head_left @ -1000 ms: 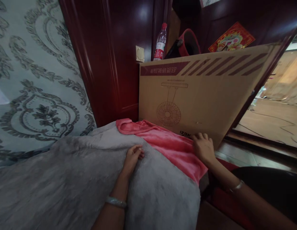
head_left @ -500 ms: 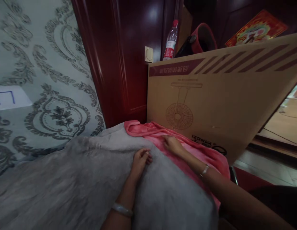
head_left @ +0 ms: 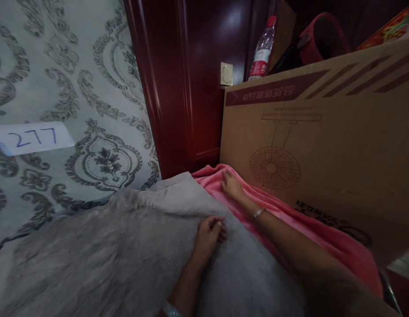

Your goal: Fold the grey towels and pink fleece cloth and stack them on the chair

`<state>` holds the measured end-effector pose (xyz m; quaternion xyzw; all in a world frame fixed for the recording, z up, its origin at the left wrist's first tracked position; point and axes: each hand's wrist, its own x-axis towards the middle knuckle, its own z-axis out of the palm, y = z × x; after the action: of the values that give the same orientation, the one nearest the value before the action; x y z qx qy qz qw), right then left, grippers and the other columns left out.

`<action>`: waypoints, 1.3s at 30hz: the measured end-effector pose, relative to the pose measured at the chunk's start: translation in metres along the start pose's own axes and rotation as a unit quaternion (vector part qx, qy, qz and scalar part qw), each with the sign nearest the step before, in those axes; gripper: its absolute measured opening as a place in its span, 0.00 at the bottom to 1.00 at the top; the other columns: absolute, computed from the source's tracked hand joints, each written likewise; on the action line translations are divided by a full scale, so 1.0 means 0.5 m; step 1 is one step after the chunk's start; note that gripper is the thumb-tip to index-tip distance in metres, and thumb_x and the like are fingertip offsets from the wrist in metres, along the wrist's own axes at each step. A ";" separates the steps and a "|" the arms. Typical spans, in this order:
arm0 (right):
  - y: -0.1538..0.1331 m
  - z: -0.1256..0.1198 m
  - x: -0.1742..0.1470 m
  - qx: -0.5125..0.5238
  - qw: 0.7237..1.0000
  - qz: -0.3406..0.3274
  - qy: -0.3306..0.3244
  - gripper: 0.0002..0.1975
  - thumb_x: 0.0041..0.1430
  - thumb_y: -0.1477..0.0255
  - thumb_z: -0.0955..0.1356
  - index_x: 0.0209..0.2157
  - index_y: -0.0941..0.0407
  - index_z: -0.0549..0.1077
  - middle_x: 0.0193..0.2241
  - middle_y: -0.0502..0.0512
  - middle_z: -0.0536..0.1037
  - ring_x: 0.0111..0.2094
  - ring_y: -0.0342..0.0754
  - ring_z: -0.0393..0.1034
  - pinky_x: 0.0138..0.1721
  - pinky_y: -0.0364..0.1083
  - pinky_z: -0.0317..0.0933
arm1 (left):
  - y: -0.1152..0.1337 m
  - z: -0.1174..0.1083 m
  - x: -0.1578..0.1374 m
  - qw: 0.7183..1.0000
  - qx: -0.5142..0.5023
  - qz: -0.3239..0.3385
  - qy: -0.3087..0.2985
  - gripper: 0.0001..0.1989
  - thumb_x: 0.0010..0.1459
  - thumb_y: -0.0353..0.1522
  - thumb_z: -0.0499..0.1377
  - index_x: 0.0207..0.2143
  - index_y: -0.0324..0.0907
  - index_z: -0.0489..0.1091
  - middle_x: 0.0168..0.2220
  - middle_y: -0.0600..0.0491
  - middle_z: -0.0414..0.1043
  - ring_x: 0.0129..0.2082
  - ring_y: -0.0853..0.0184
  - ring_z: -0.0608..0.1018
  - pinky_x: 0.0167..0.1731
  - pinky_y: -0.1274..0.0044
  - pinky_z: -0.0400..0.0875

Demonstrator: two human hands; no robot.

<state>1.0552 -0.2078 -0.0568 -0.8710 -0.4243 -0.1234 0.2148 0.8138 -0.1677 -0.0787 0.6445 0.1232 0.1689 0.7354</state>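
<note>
A thick blanket is spread in front of me, its grey side (head_left: 141, 251) facing up and its pink side (head_left: 323, 235) showing along the far right edge. My right hand (head_left: 232, 187) rests on the pink cloth near the far corner, its fingers partly bent and apart with no fold visibly gripped. Closer to me, my left hand (head_left: 209, 237) lies on the grey pile, fingers loosely curled and a little apart, nothing visible in them. Each wrist wears a silver bangle.
A large cardboard box (head_left: 323, 145) with a printed fan stands beyond the blanket at right. On it are a plastic bottle (head_left: 262, 50) and a pink-rimmed object (head_left: 312, 44). Patterned wallpaper (head_left: 105, 88) and a dark red wood panel (head_left: 191, 101) border the left and back.
The pink fold at the far corner has shifted back off the grey side, and my right hand has moved farther forward. My view has turned left, showing more of the paper marked 277.
</note>
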 end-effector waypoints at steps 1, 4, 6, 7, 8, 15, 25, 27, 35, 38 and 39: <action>0.003 0.015 -0.011 -0.004 1.000 -0.014 -0.019 0.30 0.66 0.69 0.59 0.68 0.58 0.58 0.67 0.64 0.61 0.67 0.56 0.53 0.66 0.57 0.49 | -0.001 0.001 -0.001 1.000 0.009 0.000 0.004 0.15 0.49 0.40 0.61 0.36 0.38 0.72 0.24 0.55 0.73 0.20 0.70 0.73 0.22 0.78 0.65; 0.028 0.048 -0.040 -0.022 0.997 -0.030 -0.074 0.27 0.68 0.61 0.59 0.65 0.50 0.63 0.67 0.56 0.62 0.68 0.54 0.53 0.66 0.58 0.48 | 0.000 0.002 -0.006 0.996 0.084 0.022 0.032 0.11 0.54 0.34 0.56 0.37 0.39 0.74 0.25 0.54 0.73 0.22 0.68 0.74 0.25 0.76 0.68; 0.055 0.051 -0.046 -0.039 0.995 -0.010 -0.087 0.28 0.69 0.61 0.56 0.66 0.51 0.61 0.69 0.57 0.57 0.70 0.55 0.48 0.67 0.60 0.44 | 0.004 0.002 -0.011 0.979 0.181 0.075 0.061 0.11 0.55 0.30 0.54 0.37 0.40 0.75 0.30 0.51 0.76 0.29 0.65 0.77 0.33 0.72 0.72; 0.068 0.049 -0.044 -0.048 0.995 0.003 -0.088 0.28 0.69 0.61 0.55 0.67 0.53 0.60 0.69 0.58 0.55 0.70 0.55 0.46 0.67 0.60 0.43 | 0.007 0.002 -0.014 0.963 0.235 0.109 0.073 0.12 0.54 0.27 0.54 0.38 0.40 0.76 0.33 0.49 0.78 0.35 0.63 0.78 0.39 0.70 0.72; 0.077 0.045 -0.040 -0.054 0.995 0.012 -0.088 0.28 0.70 0.62 0.55 0.67 0.54 0.59 0.70 0.59 0.54 0.70 0.54 0.45 0.68 0.60 0.43 | 0.010 0.003 -0.017 0.944 0.287 0.140 0.086 0.14 0.53 0.25 0.54 0.39 0.40 0.76 0.38 0.48 0.78 0.41 0.61 0.78 0.46 0.67 0.71; 0.010 0.011 0.022 -0.058 0.997 0.021 -0.045 0.21 0.66 0.72 0.60 0.56 0.59 0.74 0.54 0.67 0.76 0.57 0.56 0.69 0.58 0.51 0.60 | 0.016 0.007 -0.027 0.862 0.451 0.130 0.191 0.22 0.50 0.23 0.58 0.49 0.41 0.74 0.58 0.43 0.69 0.61 0.52 0.67 0.63 0.59 0.58; -0.144 0.048 0.128 -0.009 0.995 -0.082 -0.052 0.19 0.58 0.71 0.69 0.52 0.54 0.76 0.50 0.58 0.75 0.45 0.51 0.73 0.47 0.44 0.64 | 0.007 0.000 -0.022 0.901 0.333 0.119 0.253 0.18 0.49 0.23 0.57 0.43 0.44 0.74 0.55 0.45 0.69 0.58 0.54 0.69 0.60 0.61 0.61; -0.156 0.060 0.141 -0.019 0.998 -0.055 -0.037 0.15 0.63 0.71 0.64 0.47 0.57 0.78 0.48 0.62 0.75 0.43 0.53 0.73 0.45 0.47 0.64 | 0.009 0.003 -0.027 0.905 0.330 0.111 0.243 0.18 0.49 0.23 0.57 0.43 0.44 0.74 0.55 0.45 0.69 0.57 0.53 0.69 0.59 0.60 0.61; -0.145 0.130 0.161 -0.018 0.998 0.000 -0.052 0.18 0.63 0.77 0.59 0.48 0.59 0.77 0.45 0.65 0.76 0.43 0.54 0.72 0.43 0.47 0.62 | 0.009 0.014 -0.035 0.912 0.327 0.082 0.234 0.20 0.47 0.22 0.56 0.43 0.44 0.74 0.55 0.45 0.70 0.57 0.52 0.68 0.60 0.59 0.59; -0.132 0.144 0.160 -0.012 0.997 -0.016 -0.079 0.19 0.60 0.78 0.61 0.49 0.60 0.77 0.46 0.65 0.78 0.46 0.53 0.72 0.47 0.46 0.62 | 0.010 0.013 -0.036 0.913 0.332 0.067 0.226 0.21 0.48 0.23 0.56 0.44 0.44 0.74 0.55 0.45 0.69 0.57 0.52 0.68 0.60 0.59 0.59; -0.126 0.145 0.156 -0.013 0.997 -0.018 -0.077 0.20 0.61 0.77 0.61 0.52 0.60 0.76 0.49 0.65 0.77 0.49 0.53 0.72 0.49 0.47 0.61 | 0.010 0.013 -0.036 0.914 0.335 0.064 0.221 0.21 0.47 0.23 0.56 0.45 0.44 0.74 0.55 0.45 0.69 0.57 0.52 0.68 0.60 0.59 0.59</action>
<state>1.0552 -0.0850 -0.0725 -0.8731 -0.4532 -0.0648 0.1677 0.7992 -0.1803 -0.0734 0.8056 0.2904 0.3031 0.4180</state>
